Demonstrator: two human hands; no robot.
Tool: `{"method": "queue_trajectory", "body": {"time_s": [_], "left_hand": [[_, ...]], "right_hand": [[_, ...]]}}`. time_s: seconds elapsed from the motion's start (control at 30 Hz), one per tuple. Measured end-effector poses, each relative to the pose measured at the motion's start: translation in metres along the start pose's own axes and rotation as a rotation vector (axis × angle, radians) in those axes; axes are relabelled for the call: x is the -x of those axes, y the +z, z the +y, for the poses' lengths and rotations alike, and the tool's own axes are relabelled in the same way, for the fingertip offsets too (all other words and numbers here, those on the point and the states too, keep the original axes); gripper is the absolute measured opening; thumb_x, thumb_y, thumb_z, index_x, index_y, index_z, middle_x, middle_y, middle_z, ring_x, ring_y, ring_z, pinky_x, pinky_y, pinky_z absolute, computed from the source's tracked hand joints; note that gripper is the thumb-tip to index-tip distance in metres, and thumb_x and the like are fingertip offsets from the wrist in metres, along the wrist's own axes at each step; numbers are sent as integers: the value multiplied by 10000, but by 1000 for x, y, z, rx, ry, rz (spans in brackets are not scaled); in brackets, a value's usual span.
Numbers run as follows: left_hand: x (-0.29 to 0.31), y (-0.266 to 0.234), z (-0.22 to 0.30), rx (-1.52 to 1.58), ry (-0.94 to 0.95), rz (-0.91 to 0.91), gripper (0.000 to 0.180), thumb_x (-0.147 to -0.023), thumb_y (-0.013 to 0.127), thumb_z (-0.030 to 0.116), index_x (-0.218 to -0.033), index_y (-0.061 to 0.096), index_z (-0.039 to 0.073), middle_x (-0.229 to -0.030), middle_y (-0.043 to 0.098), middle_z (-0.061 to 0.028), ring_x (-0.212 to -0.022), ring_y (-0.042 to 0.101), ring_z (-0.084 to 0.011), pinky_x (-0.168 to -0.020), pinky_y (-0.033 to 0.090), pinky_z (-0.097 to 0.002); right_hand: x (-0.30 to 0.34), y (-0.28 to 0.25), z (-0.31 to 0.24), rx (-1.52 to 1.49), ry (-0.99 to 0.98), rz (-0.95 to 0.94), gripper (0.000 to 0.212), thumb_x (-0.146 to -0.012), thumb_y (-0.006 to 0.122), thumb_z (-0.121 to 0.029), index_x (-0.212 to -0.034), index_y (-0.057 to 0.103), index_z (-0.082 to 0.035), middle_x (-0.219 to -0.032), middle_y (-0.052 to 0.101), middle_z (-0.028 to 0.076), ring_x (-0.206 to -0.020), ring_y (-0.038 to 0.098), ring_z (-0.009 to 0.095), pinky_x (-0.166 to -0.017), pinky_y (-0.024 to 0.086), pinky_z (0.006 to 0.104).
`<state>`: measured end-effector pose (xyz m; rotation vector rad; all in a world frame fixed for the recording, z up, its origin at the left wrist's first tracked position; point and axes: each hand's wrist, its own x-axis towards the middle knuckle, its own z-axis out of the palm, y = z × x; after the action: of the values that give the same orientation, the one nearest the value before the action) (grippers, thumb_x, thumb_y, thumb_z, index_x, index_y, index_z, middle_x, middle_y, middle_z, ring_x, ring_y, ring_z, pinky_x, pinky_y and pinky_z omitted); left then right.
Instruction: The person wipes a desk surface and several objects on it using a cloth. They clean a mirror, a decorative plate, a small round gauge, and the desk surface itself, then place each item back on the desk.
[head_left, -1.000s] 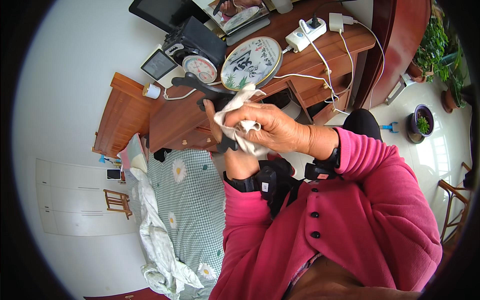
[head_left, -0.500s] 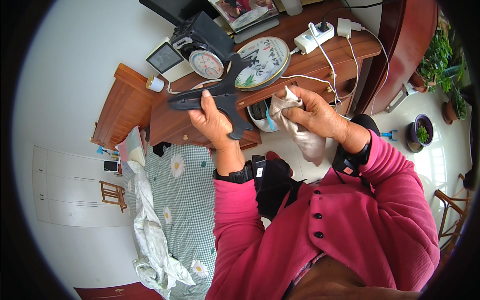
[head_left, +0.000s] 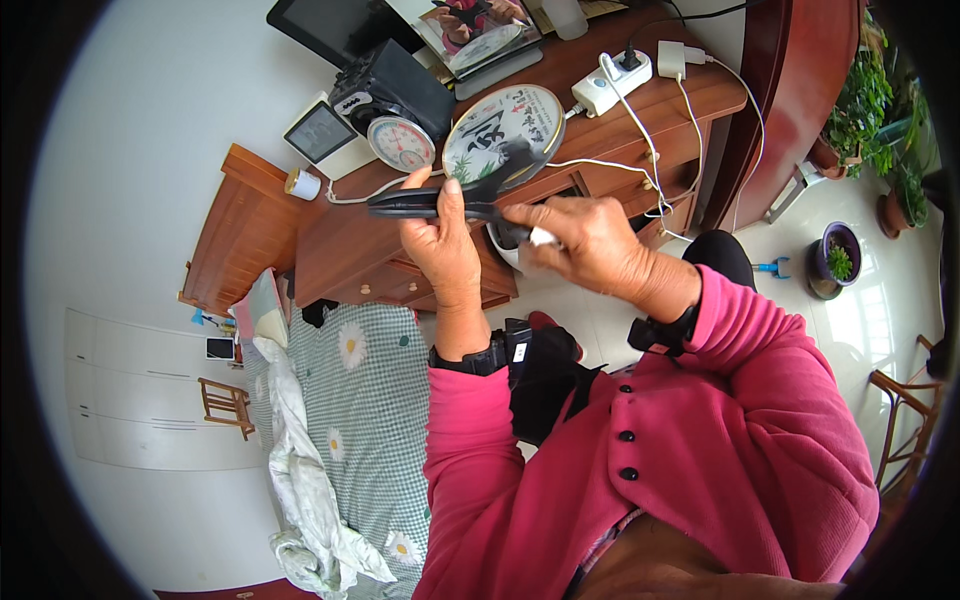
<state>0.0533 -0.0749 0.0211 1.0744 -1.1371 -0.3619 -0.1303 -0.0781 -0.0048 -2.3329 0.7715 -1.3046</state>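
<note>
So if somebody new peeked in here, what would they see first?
Probably the bright pink jacket, which fills the lower right. Next, at upper middle, comes the black forked thing held in the left hand, with the right hand and a mostly hidden pale cloth at its end. Just above is a round painted disc on the brown desk.

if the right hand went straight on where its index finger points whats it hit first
Most likely the dark stand-like piece held in the left hand, just ahead of the right hand; depth is unclear in this single view, so they may already be touching.
</note>
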Motion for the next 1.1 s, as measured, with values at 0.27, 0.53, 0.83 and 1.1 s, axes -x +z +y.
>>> {"method": "queue_trajectory", "body": {"time_s": [0.27, 0.53, 0.83, 1.1], "left_hand": [[-6, -24, 16, 334, -19, -573, 559, -838, 751, 415, -1183, 572, 14, -1304, 562, -223, -1294, 494, -309, -1122, 340, -488], [-3, -33, 12, 330, -122, -604, 524, -827, 763, 430, -1094, 556, 30, -980, 663, -161, -1031, 627, -271, -948, 497, -430], [8, -23, 11, 353, -290, -393, 316, -900, 714, 205, -1129, 589, 27, -1056, 638, -79, -975, 584, -160, -910, 473, -322], [17, -11, 4, 151, -205, -230, 393, -1000, 584, 259, -1294, 549, 1, -1212, 604, -24, -1094, 519, -103, -1018, 375, -280]], "right_hand": [[-8, -28, 26, -1000, 433, -360, 225, -942, 644, -180, -1121, 670, -46, -878, 657, -37, -799, 576, 63, -733, 490, 245], [-7, -31, 30, -1198, 623, -314, 190, -924, 652, -197, -1026, 692, -42, -825, 660, -25, -750, 579, 42, -687, 475, 214], [-2, -20, 41, -867, 582, -84, 290, -948, 652, -263, -1094, 642, -13, -923, 666, 12, -838, 590, 78, -752, 493, 247], [-25, -53, 14, -1009, 439, 132, 443, -928, 641, -215, -1297, 474, -36, -1076, 625, 88, -929, 639, 158, -795, 545, 294]]}}
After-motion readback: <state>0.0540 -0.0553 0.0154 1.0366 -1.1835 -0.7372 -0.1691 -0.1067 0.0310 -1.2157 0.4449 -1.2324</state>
